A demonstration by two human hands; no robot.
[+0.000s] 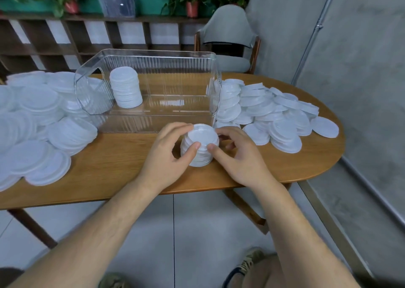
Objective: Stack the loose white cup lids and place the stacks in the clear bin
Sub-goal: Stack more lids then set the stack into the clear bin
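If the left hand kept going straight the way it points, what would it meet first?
The lid stack, which the left hand grips; beyond it, probably the near wall of the clear bin.

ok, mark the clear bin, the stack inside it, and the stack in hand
clear bin [157, 53]: head view, back rim.
stack in bin [128, 95]: head view, its side.
held stack [202, 133]: head view, top lid.

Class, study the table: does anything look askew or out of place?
The binned stack in the clear bin seems to lean, top offset left of base. The held stack between left hand and right hand has uneven edges.
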